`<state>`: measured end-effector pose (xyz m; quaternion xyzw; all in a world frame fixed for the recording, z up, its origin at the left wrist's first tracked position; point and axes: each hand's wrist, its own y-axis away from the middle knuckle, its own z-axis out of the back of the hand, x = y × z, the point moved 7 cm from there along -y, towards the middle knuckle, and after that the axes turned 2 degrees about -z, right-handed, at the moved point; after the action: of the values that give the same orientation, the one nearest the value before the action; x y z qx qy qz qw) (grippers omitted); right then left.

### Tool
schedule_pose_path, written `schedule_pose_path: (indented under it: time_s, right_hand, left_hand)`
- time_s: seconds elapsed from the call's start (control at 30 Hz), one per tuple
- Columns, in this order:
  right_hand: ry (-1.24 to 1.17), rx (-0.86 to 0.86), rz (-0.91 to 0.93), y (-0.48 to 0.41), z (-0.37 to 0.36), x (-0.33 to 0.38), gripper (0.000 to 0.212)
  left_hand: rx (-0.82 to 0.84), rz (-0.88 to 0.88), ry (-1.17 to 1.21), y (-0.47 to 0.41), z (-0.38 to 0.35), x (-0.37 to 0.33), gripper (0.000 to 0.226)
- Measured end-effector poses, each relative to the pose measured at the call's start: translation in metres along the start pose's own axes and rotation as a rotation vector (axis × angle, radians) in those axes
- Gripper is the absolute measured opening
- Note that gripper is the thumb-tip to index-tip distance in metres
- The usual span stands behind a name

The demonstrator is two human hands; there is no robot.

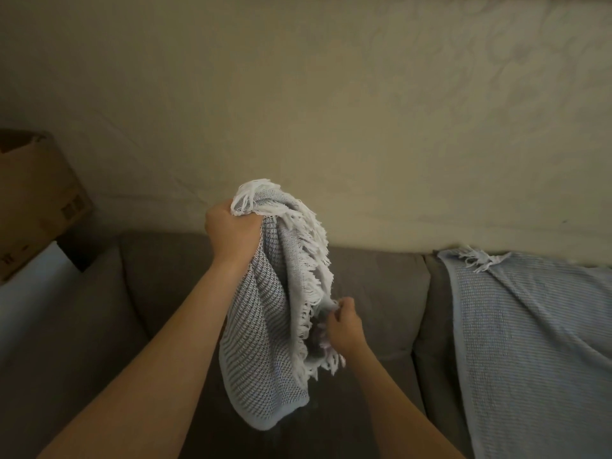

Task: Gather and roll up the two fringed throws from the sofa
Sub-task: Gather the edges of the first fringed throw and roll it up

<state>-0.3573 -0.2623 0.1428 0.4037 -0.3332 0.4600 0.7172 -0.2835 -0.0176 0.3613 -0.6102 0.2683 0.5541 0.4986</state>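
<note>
Hanging from left grip (231, 231): throw (265, 326); right grip (342, 327) pinching fringe (314, 260).

One pale blue fringed throw (265, 326) hangs bunched above the seat, while a second throw (530, 342) lies draped flat over the sofa's back.

No readable text, dark printed marks on the cardboard box (36, 207) (too blurred to make out)
</note>
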Motion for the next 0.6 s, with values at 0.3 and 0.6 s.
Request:
schedule_pose_path:
  time_s: [0.3, 0.6]
  right_hand:
    - [0.665, -0.265, 0.252, 0.02, 0.015, 0.032, 0.019]
    - [0.643, 0.491, 0.13, 0.042, -0.025, 0.006, 0.027]
  left_hand:
    - [-0.011, 0.01, 0.006, 0.003, 0.009, -0.003, 0.029]
    - [-0.046, -0.009, 0.027, 0.003, 0.017, -0.012, 0.025]
